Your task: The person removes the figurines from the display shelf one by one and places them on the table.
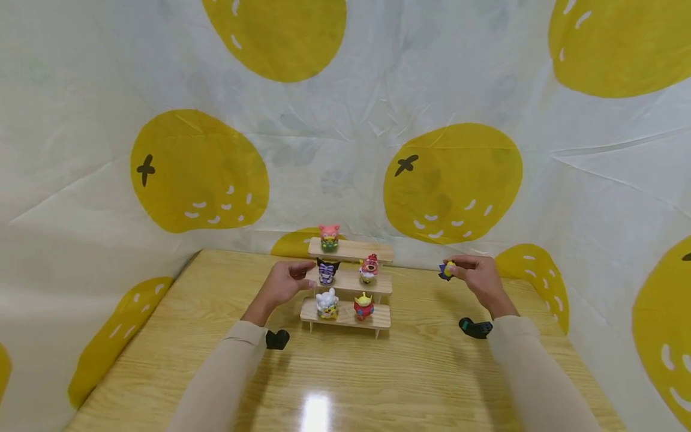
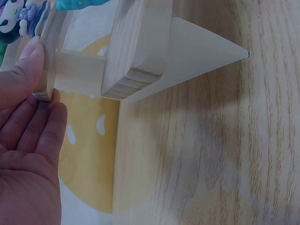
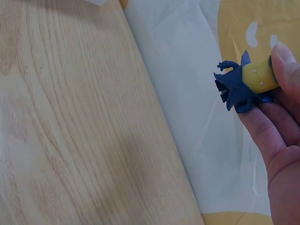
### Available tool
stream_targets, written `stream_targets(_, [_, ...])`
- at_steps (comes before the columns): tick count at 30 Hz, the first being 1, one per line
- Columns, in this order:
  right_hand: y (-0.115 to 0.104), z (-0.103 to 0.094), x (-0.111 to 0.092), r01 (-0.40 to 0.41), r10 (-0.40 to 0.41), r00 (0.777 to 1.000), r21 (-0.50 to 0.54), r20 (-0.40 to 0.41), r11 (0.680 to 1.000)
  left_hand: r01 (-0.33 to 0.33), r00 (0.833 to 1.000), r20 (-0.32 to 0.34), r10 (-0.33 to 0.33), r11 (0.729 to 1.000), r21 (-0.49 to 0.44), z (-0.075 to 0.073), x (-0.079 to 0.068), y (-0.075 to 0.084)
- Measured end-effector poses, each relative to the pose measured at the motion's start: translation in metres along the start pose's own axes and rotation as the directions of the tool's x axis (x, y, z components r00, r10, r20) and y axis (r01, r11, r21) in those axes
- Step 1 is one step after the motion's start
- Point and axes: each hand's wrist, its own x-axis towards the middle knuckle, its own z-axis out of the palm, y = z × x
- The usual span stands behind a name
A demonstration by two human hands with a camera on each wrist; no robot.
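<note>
My left hand [image 1: 282,282] grips the left end of the middle step of a three-tier wooden display stand [image 1: 369,250]. In the left wrist view its thumb lies on top of the board [image 2: 45,70], with the fingers below, close beside a black-and-purple figurine [image 1: 327,273]. Off to the stand's right, above the table, my right hand [image 1: 479,279] holds a small yellow and dark-blue figurine [image 3: 255,78]. Thumb and fingers pinch the yellow part, while the ragged blue part points away from the palm.
A pink figurine [image 1: 329,237] stands on the top step, a red-hatted one [image 1: 369,269] on the middle right. Below are a white figurine [image 1: 326,303] and a red one with a yellow-green head [image 1: 364,306]. Patterned cloth [image 1: 324,162] hangs behind the wooden table [image 1: 410,384].
</note>
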Motion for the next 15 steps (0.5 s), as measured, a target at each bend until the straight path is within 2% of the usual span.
stream_targets(6, [0.004, -0.002, -0.001, -0.018, 0.018, 1.000, 0.021, -0.002, 1.000, -0.005, 1.000, 0.003, 0.005, 1.000, 0.006, -0.001, 0.000, 0.000])
stream_targets(15, [0.012, -0.006, -0.006, -0.064, 0.064, 0.998, -0.017, -0.001, 0.998, -0.008, 1.000, 0.009, 0.008, 1.000, 0.026, -0.002, 0.000, 0.000])
